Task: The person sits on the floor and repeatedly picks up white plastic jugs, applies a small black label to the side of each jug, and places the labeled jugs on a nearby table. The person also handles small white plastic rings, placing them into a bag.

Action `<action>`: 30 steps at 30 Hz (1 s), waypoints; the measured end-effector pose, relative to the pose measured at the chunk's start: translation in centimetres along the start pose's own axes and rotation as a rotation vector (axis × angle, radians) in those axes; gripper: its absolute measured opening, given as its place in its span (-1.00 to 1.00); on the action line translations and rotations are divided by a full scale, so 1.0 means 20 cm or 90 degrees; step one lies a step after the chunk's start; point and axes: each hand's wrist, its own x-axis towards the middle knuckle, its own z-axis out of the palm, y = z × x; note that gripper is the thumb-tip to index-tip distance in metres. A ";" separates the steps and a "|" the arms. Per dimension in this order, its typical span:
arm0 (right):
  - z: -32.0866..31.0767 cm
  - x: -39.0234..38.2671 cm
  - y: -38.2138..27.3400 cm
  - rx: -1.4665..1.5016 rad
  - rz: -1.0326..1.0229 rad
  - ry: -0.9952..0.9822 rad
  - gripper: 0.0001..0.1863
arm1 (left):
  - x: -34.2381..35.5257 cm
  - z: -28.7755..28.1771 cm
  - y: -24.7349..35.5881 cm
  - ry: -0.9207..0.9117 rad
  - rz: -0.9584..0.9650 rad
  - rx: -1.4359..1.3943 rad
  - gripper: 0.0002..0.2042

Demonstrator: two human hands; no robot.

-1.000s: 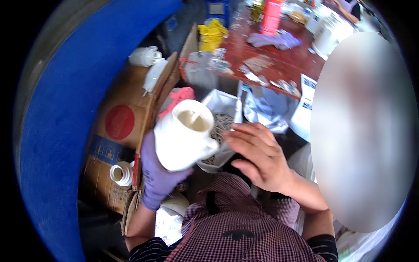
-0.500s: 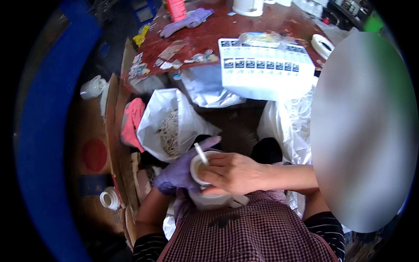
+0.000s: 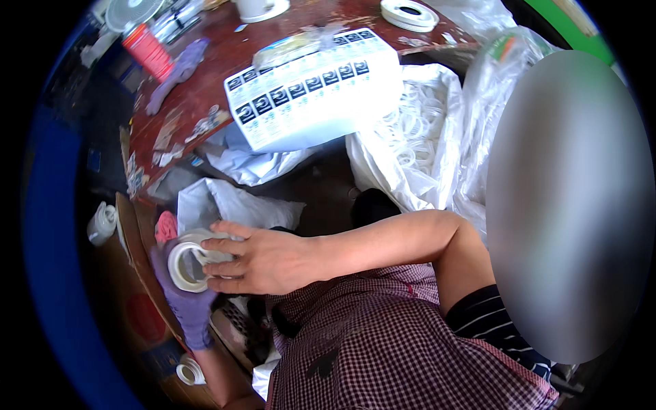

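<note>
At the left, my left hand (image 3: pixel 186 316), in a purple glove, is wrapped round a white hollow round plastic fitting (image 3: pixel 183 268). The fitting's round opening faces up. My bare right hand (image 3: pixel 263 261) reaches across from the right, its slightly spread fingers resting over the near side and rim. Its thumb is hidden, and the fitting's lower part is covered by both hands. Behind it stands a white sack (image 3: pixel 232 203), with a pink cloth (image 3: pixel 166 227) next to it.
A red table (image 3: pixel 205 85) bears a sheet of printed labels (image 3: pixel 321 102), a purple glove (image 3: pixel 176 74), a red can (image 3: pixel 147 52) and a white flanged ring (image 3: pixel 408 15). An open sack of clear rings (image 3: pixel 418 130) stands at right. Another white fitting (image 3: pixel 190 370) lies low left.
Both hands and the fitting have moved left as the view turned right. The white stick by my right hand no longer shows, and its fingers have spread over the fitting.
</note>
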 end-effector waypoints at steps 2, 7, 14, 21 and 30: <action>-0.07 -0.13 0.05 0.087 0.094 -0.017 -0.66 | 0.05 -0.08 -0.19 0.073 0.050 0.100 0.06; -0.53 -0.87 0.27 -0.153 0.559 -0.091 -0.72 | 0.15 -0.12 -0.29 0.230 0.116 0.174 0.08; -0.84 -1.52 0.48 -0.292 0.596 -0.303 -0.81 | 0.00 0.18 0.11 0.111 0.006 0.026 0.09; -1.05 -1.26 0.51 -0.554 0.615 -0.178 -0.86 | -0.21 0.66 0.02 -0.188 0.006 -0.184 0.04; -0.30 -0.65 0.30 0.520 0.659 -0.104 -0.88 | -0.20 0.63 0.00 -0.140 -0.021 -0.074 0.12</action>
